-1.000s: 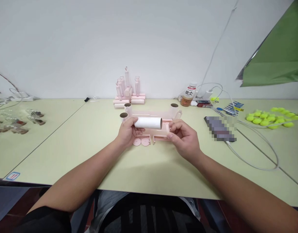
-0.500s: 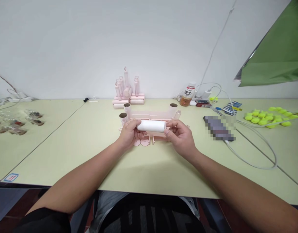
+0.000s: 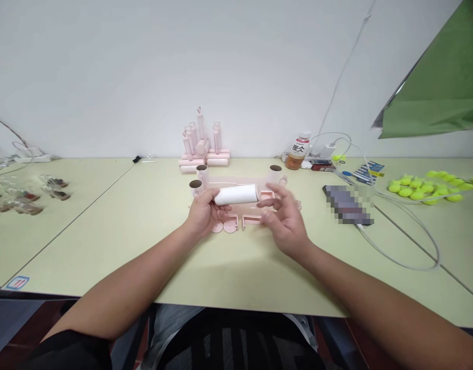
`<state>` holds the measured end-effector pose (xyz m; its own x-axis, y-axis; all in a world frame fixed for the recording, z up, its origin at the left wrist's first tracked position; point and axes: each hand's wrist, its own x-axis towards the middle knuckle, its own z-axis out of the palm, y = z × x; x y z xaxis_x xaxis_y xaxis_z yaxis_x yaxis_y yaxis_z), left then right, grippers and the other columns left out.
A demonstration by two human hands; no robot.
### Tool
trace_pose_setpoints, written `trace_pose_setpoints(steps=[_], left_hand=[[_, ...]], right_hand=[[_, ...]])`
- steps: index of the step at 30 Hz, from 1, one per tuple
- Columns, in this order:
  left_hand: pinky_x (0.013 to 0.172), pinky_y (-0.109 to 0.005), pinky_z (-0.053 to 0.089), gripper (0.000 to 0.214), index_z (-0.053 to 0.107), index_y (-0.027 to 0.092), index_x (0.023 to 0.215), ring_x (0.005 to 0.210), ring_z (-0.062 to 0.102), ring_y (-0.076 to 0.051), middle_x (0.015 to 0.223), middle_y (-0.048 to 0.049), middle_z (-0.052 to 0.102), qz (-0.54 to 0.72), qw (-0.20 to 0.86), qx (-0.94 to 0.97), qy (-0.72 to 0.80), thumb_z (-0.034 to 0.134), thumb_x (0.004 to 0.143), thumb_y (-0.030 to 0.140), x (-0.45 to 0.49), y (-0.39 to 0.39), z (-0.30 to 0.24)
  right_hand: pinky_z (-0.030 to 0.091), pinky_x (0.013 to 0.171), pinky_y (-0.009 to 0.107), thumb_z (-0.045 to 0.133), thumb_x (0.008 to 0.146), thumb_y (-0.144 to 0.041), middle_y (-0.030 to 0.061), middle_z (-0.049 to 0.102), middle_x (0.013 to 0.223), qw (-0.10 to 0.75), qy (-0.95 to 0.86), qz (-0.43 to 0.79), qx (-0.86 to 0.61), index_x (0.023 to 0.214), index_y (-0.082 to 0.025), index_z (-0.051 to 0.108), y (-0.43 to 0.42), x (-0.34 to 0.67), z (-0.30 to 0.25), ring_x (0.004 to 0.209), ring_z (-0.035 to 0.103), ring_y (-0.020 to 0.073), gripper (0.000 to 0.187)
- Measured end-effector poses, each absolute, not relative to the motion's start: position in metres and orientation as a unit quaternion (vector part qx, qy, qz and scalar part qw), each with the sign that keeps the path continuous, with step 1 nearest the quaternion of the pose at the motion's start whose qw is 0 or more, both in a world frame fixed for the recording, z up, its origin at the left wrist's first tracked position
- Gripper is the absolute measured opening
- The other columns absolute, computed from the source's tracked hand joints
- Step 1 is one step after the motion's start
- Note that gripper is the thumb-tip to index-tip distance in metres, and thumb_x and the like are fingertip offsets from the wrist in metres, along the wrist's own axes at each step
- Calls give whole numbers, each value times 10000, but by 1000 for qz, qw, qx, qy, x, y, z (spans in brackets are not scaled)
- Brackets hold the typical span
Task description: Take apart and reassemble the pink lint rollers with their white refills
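Note:
My left hand [image 3: 203,211] grips the left end of a white paper roll [image 3: 238,195], held level above the pale green table [image 3: 144,231]. My right hand [image 3: 284,218] hovers just right of the roll with its fingers spread and slightly blurred, holding nothing. Under the hands lie pink plastic parts: two round caps [image 3: 224,226], a small bracket [image 3: 252,220] and a long pink tray [image 3: 236,182]. Cardboard-cored rolls stand upright behind: two at the left [image 3: 200,177] and one at the right [image 3: 275,173].
A stack of pink roller handles [image 3: 204,146] stands by the wall. A drink bottle [image 3: 298,151], a phone-like device [image 3: 347,204] with white cable [image 3: 405,257], yellow-green balls [image 3: 429,182] and a green sheet [image 3: 440,87] are at the right. Small clear items [image 3: 28,192] lie far left.
My right hand came onto the right end of the roll, then let go and opened, drawing back slightly. The left hand kept hold of the roll, now tilted up a little at the right.

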<state>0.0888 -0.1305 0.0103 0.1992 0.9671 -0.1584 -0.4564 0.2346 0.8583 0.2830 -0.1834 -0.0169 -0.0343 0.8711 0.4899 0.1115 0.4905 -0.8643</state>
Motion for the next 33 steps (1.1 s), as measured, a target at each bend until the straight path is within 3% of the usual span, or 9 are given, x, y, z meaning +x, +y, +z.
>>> trace_pose_setpoints(steps=[4, 9, 13, 17, 21, 24, 28, 30, 33], left_hand=[[422, -231, 492, 208, 540, 117, 869, 421, 567, -131, 536, -21, 584, 533, 679, 344, 370, 549, 802, 313, 88, -129, 8], [449, -222, 511, 218, 509, 145, 887, 464, 558, -112, 578, 8, 568, 559, 664, 350, 353, 609, 802, 320, 90, -130, 7], [476, -227, 524, 311, 483, 178, 942, 550, 603, -125, 688, 5, 599, 548, 670, 362, 347, 680, 773, 349, 93, -138, 11], [439, -208, 486, 467, 450, 216, 1088, 536, 594, -116, 759, 18, 596, 509, 683, 398, 342, 733, 742, 350, 93, -144, 16], [366, -179, 401, 708, 361, 294, 1314, 481, 561, -97, 812, 29, 577, 456, 682, 449, 354, 755, 730, 370, 92, -148, 17], [327, -177, 350, 842, 293, 325, 1382, 453, 553, -97, 858, 24, 583, 438, 665, 479, 368, 771, 689, 301, 93, -151, 17], [326, -187, 367, 872, 269, 340, 1389, 455, 568, -107, 871, 33, 564, 457, 651, 486, 361, 756, 669, 267, 94, -153, 17], [354, -197, 411, 886, 272, 356, 1394, 499, 594, -115, 906, 28, 567, 460, 649, 486, 361, 764, 663, 268, 94, -153, 18], [386, -206, 446, 896, 283, 365, 1399, 523, 595, -109, 935, 22, 574, 457, 655, 480, 364, 775, 656, 271, 92, -151, 17]], right_hand=[[573, 672, 322, 610, 909, -385, 101, 425, 1333, 491, -696, 381, -359, 1419, -363, 312, -186, 279, -26, 995, 622, 207, 591], [578, 756, 348, 596, 922, -339, 100, 437, 1351, 467, -765, 286, -339, 1455, -379, 326, -190, 279, -24, 1035, 619, 213, 600], [573, 805, 353, 592, 922, -303, 94, 421, 1380, 426, -820, 225, -310, 1422, -369, 423, -193, 280, -16, 1082, 587, 214, 532], [553, 872, 373, 578, 925, -283, 96, 473, 1307, 391, -842, 220, -300, 1377, -332, 501, -194, 279, -13, 1157, 531, 225, 461], [506, 947, 414, 590, 904, -255, 102, 506, 1206, 340, -861, 188, -327, 1313, -286, 587, -195, 275, -12, 1107, 539, 225, 410], [497, 901, 396, 591, 872, -213, 102, 540, 1137, 298, -881, 132, -343, 1239, -273, 651, -197, 274, -3, 1047, 547, 230, 377], [452, 692, 308, 489, 906, -229, 67, 639, 845, 219, -851, 97, -468, 953, -201, 713, -199, 290, 24, 751, 592, 187, 231], [403, 646, 303, 459, 913, -254, 54, 659, 744, 133, -810, 74, -566, 872, -201, 700, -199, 303, 36, 694, 596, 197, 249], [348, 586, 299, 453, 887, -258, 78, 683, 755, -6, -781, 74, -620, 885, -204, 693, -199, 316, 43, 699, 617, 233, 245]])
